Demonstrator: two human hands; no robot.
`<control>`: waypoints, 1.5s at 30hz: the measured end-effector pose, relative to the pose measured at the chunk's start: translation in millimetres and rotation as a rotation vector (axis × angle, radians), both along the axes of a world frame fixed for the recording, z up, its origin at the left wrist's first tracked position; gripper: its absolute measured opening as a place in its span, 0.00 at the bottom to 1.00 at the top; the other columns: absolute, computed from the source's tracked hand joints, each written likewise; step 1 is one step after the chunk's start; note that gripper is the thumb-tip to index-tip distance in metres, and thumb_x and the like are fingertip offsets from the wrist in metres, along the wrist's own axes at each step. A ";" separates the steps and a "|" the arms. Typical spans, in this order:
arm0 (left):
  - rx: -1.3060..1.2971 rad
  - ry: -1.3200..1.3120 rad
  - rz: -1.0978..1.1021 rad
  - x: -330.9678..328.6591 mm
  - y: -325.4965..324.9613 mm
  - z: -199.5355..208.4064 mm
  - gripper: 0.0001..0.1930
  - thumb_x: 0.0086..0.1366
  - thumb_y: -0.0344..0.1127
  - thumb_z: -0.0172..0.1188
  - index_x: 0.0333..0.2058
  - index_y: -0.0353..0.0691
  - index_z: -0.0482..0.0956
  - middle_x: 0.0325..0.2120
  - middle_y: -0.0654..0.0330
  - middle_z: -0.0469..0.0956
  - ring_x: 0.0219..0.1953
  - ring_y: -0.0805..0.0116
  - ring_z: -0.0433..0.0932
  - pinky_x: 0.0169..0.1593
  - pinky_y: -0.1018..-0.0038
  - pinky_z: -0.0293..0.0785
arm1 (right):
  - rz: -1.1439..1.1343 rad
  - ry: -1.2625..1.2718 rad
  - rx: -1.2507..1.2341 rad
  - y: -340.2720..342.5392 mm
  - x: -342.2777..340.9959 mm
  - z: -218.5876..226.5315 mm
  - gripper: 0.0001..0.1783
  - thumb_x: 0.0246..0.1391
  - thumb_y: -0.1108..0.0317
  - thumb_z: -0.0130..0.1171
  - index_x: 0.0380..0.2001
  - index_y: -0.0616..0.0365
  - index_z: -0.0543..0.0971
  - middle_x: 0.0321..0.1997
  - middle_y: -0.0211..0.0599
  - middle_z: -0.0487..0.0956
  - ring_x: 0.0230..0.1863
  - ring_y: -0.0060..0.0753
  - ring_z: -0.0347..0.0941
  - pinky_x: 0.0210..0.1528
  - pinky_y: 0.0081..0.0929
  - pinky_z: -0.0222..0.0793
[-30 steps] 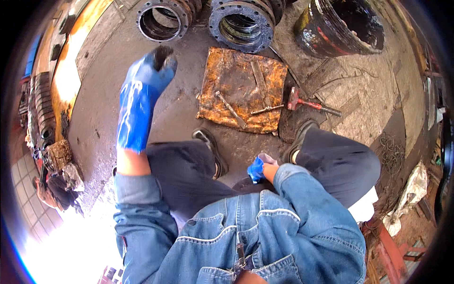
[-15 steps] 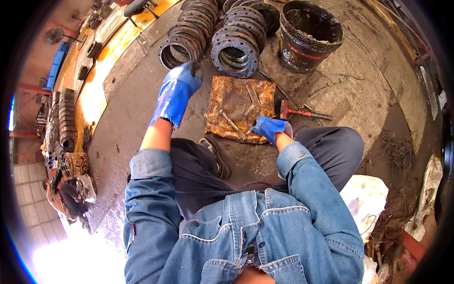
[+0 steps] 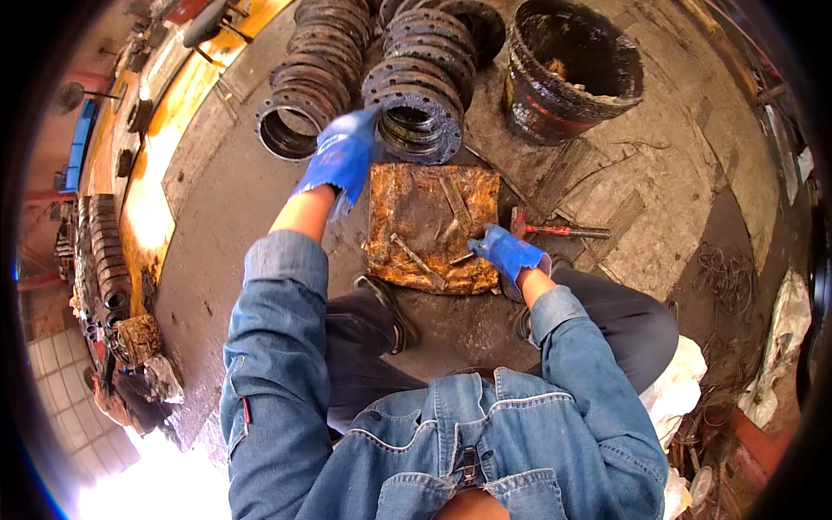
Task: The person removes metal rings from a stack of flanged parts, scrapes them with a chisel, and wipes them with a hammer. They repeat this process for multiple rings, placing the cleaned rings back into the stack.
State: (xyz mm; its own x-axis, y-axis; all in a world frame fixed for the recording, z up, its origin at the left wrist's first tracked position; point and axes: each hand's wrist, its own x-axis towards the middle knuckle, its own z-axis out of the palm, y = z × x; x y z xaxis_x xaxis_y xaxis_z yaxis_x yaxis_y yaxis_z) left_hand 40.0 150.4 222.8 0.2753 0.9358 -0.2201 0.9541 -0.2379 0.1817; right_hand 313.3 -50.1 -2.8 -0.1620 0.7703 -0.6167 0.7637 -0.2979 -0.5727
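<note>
My left hand [image 3: 342,156], in a blue rubber glove, is stretched out to the near end of the right row of steel flanges [image 3: 444,139]; its fingers are blurred, and whether they touch the front ring I cannot tell. My gloved right hand [image 3: 511,253] is closed at the right edge of a grimy orange-brown block [image 3: 390,195], with a short thin metal rod [image 3: 462,258] sticking out of its fingers. On top of the block lie a flat metal strip [image 3: 453,199] and a narrow metal bar [image 3: 418,261].
A second row of flanges [image 3: 269,143] stands to the left. At the back right is a blackened bucket [image 3: 555,117]. A red hammer [image 3: 568,231] lies right of the block. Tangled wire [image 3: 726,282] rests on the floor at far right, and stacked metal parts [image 3: 106,251] at far left.
My left hand has moved right, from the left flange row to the right one. The right hand has shifted slightly right and toward me. The whole view has tilted a little.
</note>
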 end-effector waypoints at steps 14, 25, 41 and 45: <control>0.053 0.261 -0.137 52.2 102.8 -53.8 0.33 0.53 0.39 0.68 0.59 0.59 0.70 0.55 0.59 0.75 0.56 0.57 0.75 0.56 0.60 0.74 | 0.105 -0.242 -0.146 89.3 20.3 6.4 0.32 0.52 0.45 0.60 0.49 0.62 0.77 0.54 0.56 0.77 0.57 0.57 0.72 0.56 0.45 0.70; 0.079 0.045 -0.153 40.4 130.4 -89.9 0.27 0.55 0.38 0.66 0.55 0.51 0.75 0.51 0.51 0.78 0.54 0.51 0.76 0.57 0.59 0.73 | -0.108 -0.161 0.035 136.7 26.0 9.3 0.31 0.49 0.50 0.66 0.50 0.60 0.76 0.50 0.53 0.79 0.51 0.52 0.77 0.54 0.41 0.72; 0.058 0.128 -0.226 57.6 127.8 -68.0 0.29 0.46 0.37 0.70 0.51 0.43 0.78 0.46 0.49 0.80 0.50 0.51 0.79 0.54 0.61 0.75 | -0.121 -0.379 0.406 241.9 -44.5 127.0 0.30 0.45 0.50 0.70 0.49 0.54 0.77 0.47 0.47 0.81 0.50 0.52 0.77 0.51 0.43 0.75; 0.063 0.160 -0.244 73.7 128.3 -71.1 0.29 0.45 0.38 0.71 0.50 0.43 0.79 0.46 0.50 0.80 0.50 0.52 0.79 0.53 0.62 0.76 | -0.021 -0.387 0.552 243.3 -45.3 133.3 0.19 0.45 0.58 0.69 0.40 0.53 0.82 0.40 0.43 0.83 0.47 0.48 0.79 0.47 0.42 0.77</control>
State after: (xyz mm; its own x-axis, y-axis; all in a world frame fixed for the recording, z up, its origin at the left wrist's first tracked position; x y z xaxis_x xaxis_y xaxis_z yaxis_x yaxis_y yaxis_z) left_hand 113.7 278.6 151.7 0.4600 0.8596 -0.2226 0.8828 -0.4696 0.0108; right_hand 268.0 193.2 130.5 0.0099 0.9898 -0.1421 0.9415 -0.0571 -0.3320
